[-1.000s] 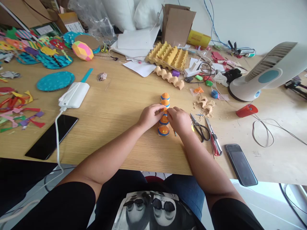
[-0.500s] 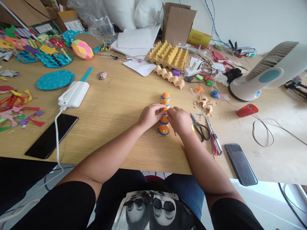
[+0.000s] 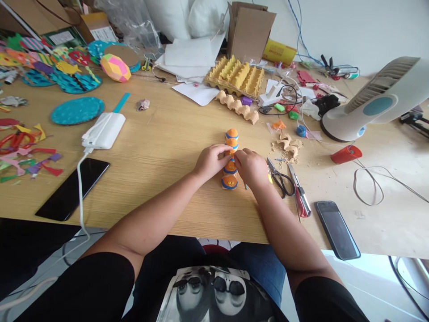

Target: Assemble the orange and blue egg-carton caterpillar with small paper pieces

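A strip of egg-carton cups (image 3: 229, 181), painted orange and blue with small yellow faces on the near cups, lies lengthwise on the table in front of me. My left hand (image 3: 212, 162) grips it from the left, thumb and fingertips around a middle cup. From the right, my right hand (image 3: 250, 166) is closed with its fingertips pinched at that same cup. Whatever is between those fingertips is too small and covered to make out. Scissors (image 3: 282, 180) and a utility knife (image 3: 300, 192) lie just right of my right hand.
A phone (image 3: 337, 230) lies at the right front edge, another phone (image 3: 73, 189) and a white power bank (image 3: 104, 130) at left. Behind the strip are carton scraps (image 3: 287, 146) and a yellow egg tray (image 3: 234, 77). A white fan (image 3: 372, 100) stands at right.
Both hands stay at the middle of the strip, with only slight finger movement. The whole view has shifted very slightly; nothing else has visibly moved.
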Tool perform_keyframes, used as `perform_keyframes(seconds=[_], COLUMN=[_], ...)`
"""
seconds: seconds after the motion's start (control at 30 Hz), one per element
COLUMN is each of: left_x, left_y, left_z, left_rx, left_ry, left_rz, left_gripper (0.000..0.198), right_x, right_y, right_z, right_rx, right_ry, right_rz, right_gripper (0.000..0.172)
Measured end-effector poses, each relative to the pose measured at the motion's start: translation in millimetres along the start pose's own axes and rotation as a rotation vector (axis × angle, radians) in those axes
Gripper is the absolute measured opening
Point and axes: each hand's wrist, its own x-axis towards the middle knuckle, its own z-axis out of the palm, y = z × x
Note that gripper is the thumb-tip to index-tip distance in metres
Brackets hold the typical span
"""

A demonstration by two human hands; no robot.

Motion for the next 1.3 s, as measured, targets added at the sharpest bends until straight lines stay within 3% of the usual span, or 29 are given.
perform_keyframes(seconds=[0.9,1.13,1.3], left_x=[1.2,1.3,3.1], left_y=[-1.2,-3.6,-5.6], left_z=[2.5,4.3,4.3], left_rx=[-0.006,-0.142,-0.29], left_ry=[0.025,0.017,0.021], left_rz=[-0.02,-0.099,-0.233], left_gripper=[0.019,0.019,0.022], right_x=[-0.3,-2.6,3.8], right_y=[0.9,8.3,12.6], right_z=[-5.7,-7.6,7.2], right_rx=[0.064,0.256,0.7], right_ry=[0.038,0.098,0.113], right_rz=[0.054,0.042,0.176], right_gripper=[0.029,0.028,0.02])
